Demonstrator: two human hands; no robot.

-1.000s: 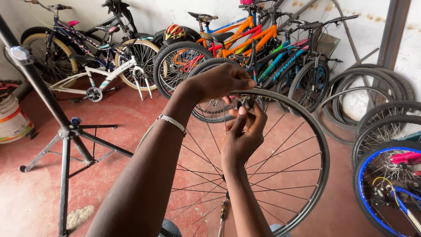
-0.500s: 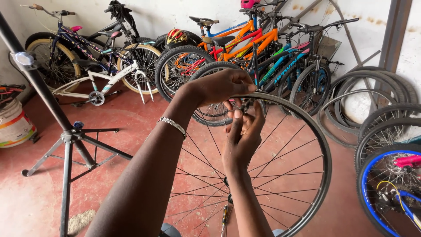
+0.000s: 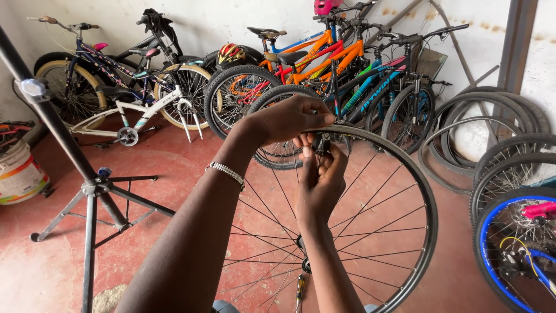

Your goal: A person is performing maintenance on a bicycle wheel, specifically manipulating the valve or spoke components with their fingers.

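Both hands are up at the top of the bare wheel rim (image 3: pixel 425 214), which stands upright in front of the person with its spokes (image 3: pixel 370 226) fanning down to the hub (image 3: pixel 304 264) near the bottom of the view. The left hand (image 3: pixel 286 119) arches over the rim's upper edge, fingers curled down and pinched together on a small dark tool (image 3: pixel 321 143) sitting right at the rim, apparently at a spoke end. The right hand (image 3: pixel 321 179) comes up from below the rim's top, inside the wheel, fingers pressed close together against the same spot; whether it grips the tool or only steadies a spoke I cannot tell, because the fingers overlap. A beaded bracelet (image 3: pixel 227 172) sits on the left wrist. To do this well, I'd judge the tool should seat squarely on the fitting before any turn, since a skewed bite would likely round it off. Small turns look wise, with the lower hand holding the spoke so it does not twist along. Keeping the rim still matters too; it seems braced low, out of view. Left of the rim stands a black repair stand (image 3: pixel 90 191); behind the rim, parked bicycles (image 3: pixel 324 64) line the wall, and loose tyres (image 3: pixel 504 145) lean to the rim's right.
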